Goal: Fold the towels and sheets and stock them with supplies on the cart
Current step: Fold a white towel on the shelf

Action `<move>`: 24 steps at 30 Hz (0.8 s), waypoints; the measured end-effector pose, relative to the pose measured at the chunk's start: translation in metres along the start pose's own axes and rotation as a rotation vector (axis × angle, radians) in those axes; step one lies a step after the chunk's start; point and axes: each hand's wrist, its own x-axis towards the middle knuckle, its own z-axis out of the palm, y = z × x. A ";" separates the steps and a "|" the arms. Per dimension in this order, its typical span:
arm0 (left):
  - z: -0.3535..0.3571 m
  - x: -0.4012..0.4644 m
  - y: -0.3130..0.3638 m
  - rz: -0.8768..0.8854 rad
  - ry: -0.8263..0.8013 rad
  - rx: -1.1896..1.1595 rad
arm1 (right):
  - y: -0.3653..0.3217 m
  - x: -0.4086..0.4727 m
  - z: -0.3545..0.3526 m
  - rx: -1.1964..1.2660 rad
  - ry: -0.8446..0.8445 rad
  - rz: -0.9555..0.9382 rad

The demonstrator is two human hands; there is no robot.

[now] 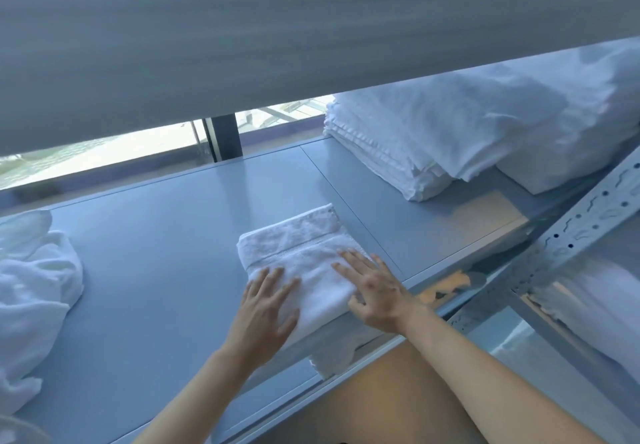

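**Both hands pressing flat on a folded white towel at the shelf's near edge**

A grey underside of an upper shelf [242,35] is filling the whole top of the view, hanging over the work surface and blocking everything above it. Below it, at 12 o'clock, a strip of window [104,156] is showing, split by a dark upright post [225,137].

The grey shelf surface [156,236] is carrying three lots of linen. At 9 o'clock a crumpled white towel [31,291] is lying unfolded, well apart from the hands. At 2 o'clock a stack of folded white sheets [433,132] is sitting against the back, with looser white fabric draped over its top. At 3 o'clock a perforated metal upright [588,208] is slanting across the view, and behind it, at 4 o'clock, more white linen [595,308] is lying on a lower level.

The folded white towel [301,256] is lying near the centre, at the shelf's front edge, with one corner hanging over the lip at 6 o'clock. The left hand [266,308] is resting on its near left part, fingers straight and spread apart. The right hand [374,288] is pressing on its right side, fingers straight and slightly apart, thumb at the towel's near edge. Neither hand is curling round the cloth.
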 end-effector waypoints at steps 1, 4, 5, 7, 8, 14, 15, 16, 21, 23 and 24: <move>0.006 0.003 0.000 -0.008 -0.027 -0.016 | -0.005 0.008 0.001 0.022 0.017 -0.022; 0.021 0.015 0.006 0.018 -0.042 -0.048 | -0.021 0.041 0.012 0.107 0.044 -0.014; 0.025 0.021 0.010 0.022 -0.039 -0.047 | -0.024 0.053 0.017 0.114 0.037 0.000; 0.033 0.030 0.019 0.020 -0.032 -0.046 | -0.015 0.071 0.024 0.069 0.024 0.029; 0.036 0.034 0.022 0.015 -0.029 -0.049 | -0.004 0.079 0.024 0.042 0.023 0.048; 0.049 0.059 0.036 -0.037 -0.003 -0.067 | 0.087 0.114 -0.002 0.007 -0.008 0.153; 0.051 0.064 0.040 -0.044 0.002 -0.062 | 0.097 0.117 -0.006 -0.005 -0.018 0.156; 0.053 0.069 0.043 -0.048 0.008 -0.059 | 0.103 0.117 -0.010 -0.026 -0.023 0.152; 0.065 0.092 0.050 -0.060 0.043 -0.095 | 0.101 0.087 -0.003 -0.002 0.048 0.055; 0.070 0.105 0.052 -0.056 0.049 -0.099 | 0.101 0.071 0.007 0.028 0.048 0.024; 0.073 0.111 0.053 -0.052 0.048 -0.097 | 0.106 0.068 0.009 0.016 0.055 0.026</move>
